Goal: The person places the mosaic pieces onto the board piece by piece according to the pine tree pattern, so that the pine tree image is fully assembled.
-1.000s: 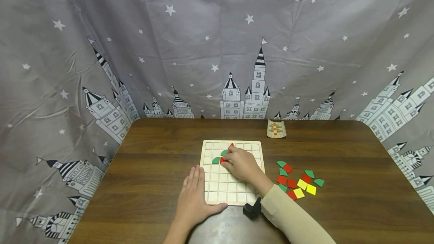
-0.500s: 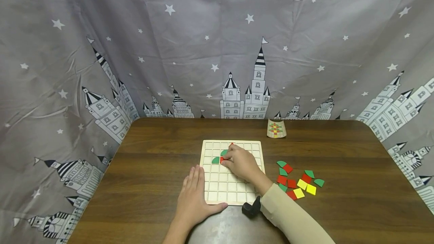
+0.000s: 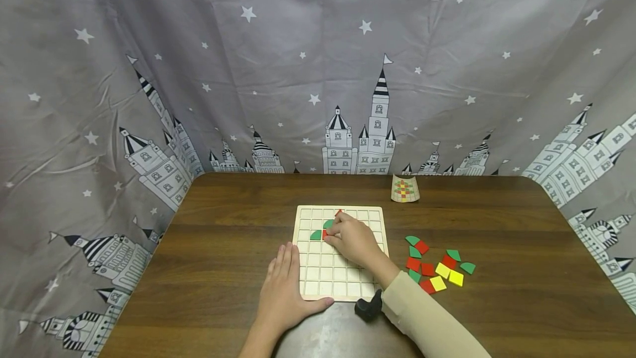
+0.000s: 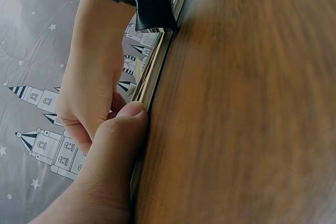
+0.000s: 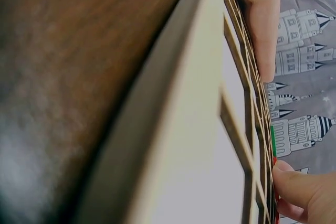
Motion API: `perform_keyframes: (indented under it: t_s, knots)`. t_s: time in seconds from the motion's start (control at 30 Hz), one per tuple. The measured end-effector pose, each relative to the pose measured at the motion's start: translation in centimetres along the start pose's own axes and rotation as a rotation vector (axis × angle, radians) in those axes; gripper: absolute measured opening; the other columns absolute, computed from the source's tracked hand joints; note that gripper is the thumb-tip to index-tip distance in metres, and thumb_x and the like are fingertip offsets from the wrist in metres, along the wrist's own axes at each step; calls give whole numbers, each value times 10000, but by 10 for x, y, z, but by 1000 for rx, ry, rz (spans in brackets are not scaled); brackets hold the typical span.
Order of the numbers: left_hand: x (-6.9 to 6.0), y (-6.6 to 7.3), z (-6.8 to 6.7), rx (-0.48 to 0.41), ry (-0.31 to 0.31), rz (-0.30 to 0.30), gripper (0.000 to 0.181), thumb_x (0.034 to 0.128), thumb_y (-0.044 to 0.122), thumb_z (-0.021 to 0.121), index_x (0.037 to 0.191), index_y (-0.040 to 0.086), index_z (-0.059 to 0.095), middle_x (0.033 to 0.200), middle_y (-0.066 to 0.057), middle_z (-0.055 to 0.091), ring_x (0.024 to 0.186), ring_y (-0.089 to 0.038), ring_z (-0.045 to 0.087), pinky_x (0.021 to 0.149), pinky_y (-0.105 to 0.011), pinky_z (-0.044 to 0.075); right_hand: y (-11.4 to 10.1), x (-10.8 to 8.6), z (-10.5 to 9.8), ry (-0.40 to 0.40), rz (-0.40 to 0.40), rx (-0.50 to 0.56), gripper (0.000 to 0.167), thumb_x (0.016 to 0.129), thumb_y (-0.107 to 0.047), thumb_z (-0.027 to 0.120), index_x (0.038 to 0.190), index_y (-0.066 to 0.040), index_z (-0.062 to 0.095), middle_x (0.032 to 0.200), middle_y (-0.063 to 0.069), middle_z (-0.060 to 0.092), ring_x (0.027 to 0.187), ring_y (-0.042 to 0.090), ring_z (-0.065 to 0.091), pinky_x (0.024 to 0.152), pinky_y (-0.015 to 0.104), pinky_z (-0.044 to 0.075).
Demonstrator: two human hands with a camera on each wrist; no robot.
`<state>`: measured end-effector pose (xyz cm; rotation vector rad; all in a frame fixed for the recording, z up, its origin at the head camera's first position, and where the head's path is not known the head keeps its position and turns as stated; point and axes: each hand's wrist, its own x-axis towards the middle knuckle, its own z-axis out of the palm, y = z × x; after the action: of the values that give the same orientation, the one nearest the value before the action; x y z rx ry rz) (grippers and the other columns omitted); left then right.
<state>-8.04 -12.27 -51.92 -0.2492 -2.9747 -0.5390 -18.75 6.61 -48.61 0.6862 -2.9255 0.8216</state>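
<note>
A pale wooden grid board [image 3: 327, 274] lies on the table. My left hand [image 3: 281, 290] rests at its near-left corner, fingers straight along the left side and thumb against the front edge. Over the board's upper middle, my right hand [image 3: 355, 241] has its thumb and curled fingers at a red square tile [image 3: 325, 233], which they partly cover. In the right wrist view, the right thumb [image 5: 294, 183] meets a red edge. Beside that tile sit two green quarter-round tiles, one left [image 3: 316, 235] and one above [image 3: 328, 224]. A red pointed tile [image 3: 339, 212] shows in the top row.
Right of the board, loose tiles lie in a cluster, including several red squares [image 3: 427, 269], yellow squares [image 3: 455, 278] and green quarter-rounds [image 3: 467, 268]. A curled pattern card [image 3: 404, 190] stands near the table's far edge. A black wrist mount [image 3: 369, 308] hangs by the right sleeve [image 3: 422, 308].
</note>
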Motion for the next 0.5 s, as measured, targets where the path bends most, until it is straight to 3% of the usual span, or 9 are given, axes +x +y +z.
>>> perform_keyframes:
  t_s: [0.5]
  knots:
    - [0,-1,0,-15,7,4,1351,627,891,613,1555,-17,241,1642,-188,210,1537,-328,189,1218,-512,259,1,-2,0,11,-25,-13,220,913,-313,713,1043,-156,795,1011,-59,648,832,116,649,689,268,540]
